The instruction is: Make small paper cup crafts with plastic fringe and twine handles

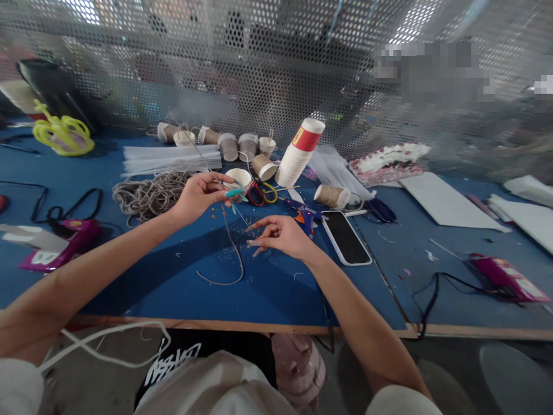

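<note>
My left hand (201,195) is closed around teal-handled thread snips (234,192), whose thin metal tip slants down to the right. Beyond that hand, a thin grey strand rises to the upper left. My right hand (280,237) is just right of the snips' tip, thumb and fingers pinched together; whatever small thing is between them is too small to make out. Below the hands a loose length of grey cord (240,262) curves across the blue table. A white paper cup (239,177) stands right behind my left hand.
A grey cord heap (149,196) lies left. Behind are cord-wrapped cups (263,167), a stack of paper cups (298,153) and scissors (262,194). To the right are a blue glue gun (307,218), a phone (347,237) and white boards (449,199). Purple packets (64,245) lie left and far right.
</note>
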Demonstrator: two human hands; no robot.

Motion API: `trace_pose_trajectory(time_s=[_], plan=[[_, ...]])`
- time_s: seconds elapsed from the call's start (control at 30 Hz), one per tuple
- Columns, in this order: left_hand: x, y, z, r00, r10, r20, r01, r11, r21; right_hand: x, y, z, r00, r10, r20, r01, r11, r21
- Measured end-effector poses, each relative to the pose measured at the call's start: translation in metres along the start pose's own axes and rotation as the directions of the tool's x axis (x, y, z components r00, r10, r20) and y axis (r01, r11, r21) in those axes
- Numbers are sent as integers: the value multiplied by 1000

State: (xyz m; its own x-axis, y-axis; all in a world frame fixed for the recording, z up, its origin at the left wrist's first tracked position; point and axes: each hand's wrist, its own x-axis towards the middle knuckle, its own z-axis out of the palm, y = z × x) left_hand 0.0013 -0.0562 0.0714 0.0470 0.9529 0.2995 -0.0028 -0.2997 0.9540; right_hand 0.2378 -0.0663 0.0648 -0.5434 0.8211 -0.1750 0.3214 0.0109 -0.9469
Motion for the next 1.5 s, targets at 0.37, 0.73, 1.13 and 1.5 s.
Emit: trace_pose_trajectory(time_s=[0.37,0.73,1.13,1.5], plan=[[0,-4,0,1000,18,-14,-19,999,-31,1,5,4,973,-121,-194,110,992,-69],[0,-1,1,1000,9,-26,-10,1000,-19,1,1,6,997,-61,-51,59,998,-32],[-2,-4,1,999,33,-3,-33,999,8,-3,2,6,943,-178,-282,141,979,-146],[1,-2,0,999,33,-13,-33,998,-46,1,2,2,995,-80,-66,81,997,14]])
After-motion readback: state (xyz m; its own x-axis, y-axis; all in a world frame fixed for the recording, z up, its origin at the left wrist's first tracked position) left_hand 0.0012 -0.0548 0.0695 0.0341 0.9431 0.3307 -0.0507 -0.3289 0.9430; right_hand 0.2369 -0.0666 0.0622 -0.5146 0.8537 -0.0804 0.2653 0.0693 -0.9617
